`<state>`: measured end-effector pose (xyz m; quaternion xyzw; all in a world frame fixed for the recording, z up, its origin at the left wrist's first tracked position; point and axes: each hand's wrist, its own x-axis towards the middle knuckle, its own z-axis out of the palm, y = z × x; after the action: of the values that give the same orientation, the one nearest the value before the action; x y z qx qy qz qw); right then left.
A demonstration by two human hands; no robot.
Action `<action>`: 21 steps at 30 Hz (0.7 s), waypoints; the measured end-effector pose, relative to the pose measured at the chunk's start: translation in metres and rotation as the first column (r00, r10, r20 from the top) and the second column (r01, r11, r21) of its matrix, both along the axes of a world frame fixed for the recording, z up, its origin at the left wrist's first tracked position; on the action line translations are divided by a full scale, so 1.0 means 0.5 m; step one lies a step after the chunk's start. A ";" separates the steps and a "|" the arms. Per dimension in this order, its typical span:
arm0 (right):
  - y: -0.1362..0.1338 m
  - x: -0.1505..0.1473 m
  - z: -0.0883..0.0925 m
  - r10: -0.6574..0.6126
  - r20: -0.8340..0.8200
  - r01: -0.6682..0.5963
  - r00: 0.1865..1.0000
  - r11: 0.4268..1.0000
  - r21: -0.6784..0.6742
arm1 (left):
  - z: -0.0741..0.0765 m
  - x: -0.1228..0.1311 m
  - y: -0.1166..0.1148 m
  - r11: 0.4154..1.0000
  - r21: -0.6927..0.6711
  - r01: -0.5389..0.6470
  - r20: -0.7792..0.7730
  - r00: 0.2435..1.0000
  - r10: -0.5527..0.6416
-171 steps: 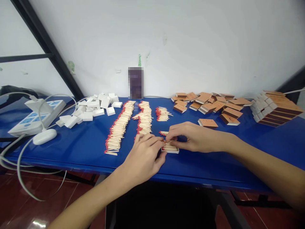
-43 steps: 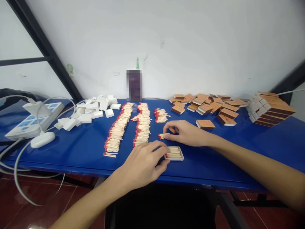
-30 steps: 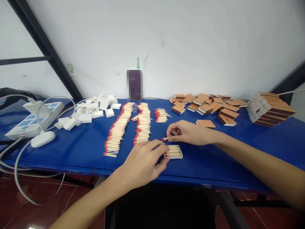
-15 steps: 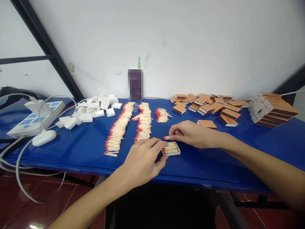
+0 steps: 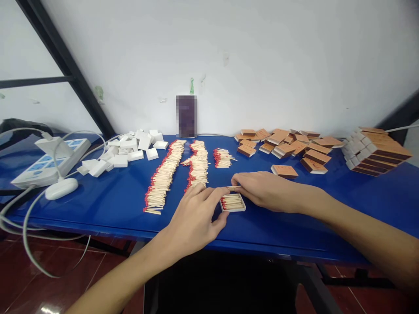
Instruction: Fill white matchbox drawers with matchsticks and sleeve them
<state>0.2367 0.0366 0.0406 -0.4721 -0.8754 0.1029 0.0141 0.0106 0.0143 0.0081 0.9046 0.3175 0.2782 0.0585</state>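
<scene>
A small white matchbox tray [image 5: 234, 211] lies at the table's front with red-headed matches [image 5: 232, 201] in it. My left hand [image 5: 198, 216] grips its left end between the thumb and fingers. Just behind the tray, my right hand [image 5: 257, 186] pinches matches [image 5: 233, 188], held sideways; how many I cannot tell. Their left ends are at the left index fingertip, which hides the heads. Beyond the hands are a small heap of matches [image 5: 223, 158] and two long rows of matches, the middle row [image 5: 198, 168] and the left row [image 5: 163, 179].
White empty trays [image 5: 127, 148] lie heaped at the back left. Orange matchbox sleeves [image 5: 284, 141] are scattered at the back right, beside a stack of matchboxes [image 5: 375, 150]. A power strip [image 5: 49, 163] and cables sit at left. A dark pixelated object [image 5: 186, 116] stands against the wall.
My right hand has brought its matches slightly lower and closer to the left fingers behind the tray. The tray has shifted a little left with my left hand.
</scene>
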 end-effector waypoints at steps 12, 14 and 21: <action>-0.023 0.006 0.040 0.014 -0.151 -0.028 0.988 0.996 -0.090 | 0.000 0.000 0.001 0.997 -0.063 -0.037 0.010 0.999 0.038; -0.028 -0.001 0.037 0.050 -0.143 -0.064 0.988 0.993 -0.097 | 0.000 0.000 0.001 0.997 -0.071 -0.041 0.008 0.999 0.042; -0.031 -0.018 0.024 0.075 -0.112 -0.084 0.991 0.994 -0.076 | 0.000 0.001 0.001 0.999 -0.020 -0.037 -0.013 0.999 0.037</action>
<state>0.2276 0.0211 0.0524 -0.4305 -0.8867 0.1644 0.0388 0.0110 0.0150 0.0079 0.8997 0.3374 0.2701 0.0606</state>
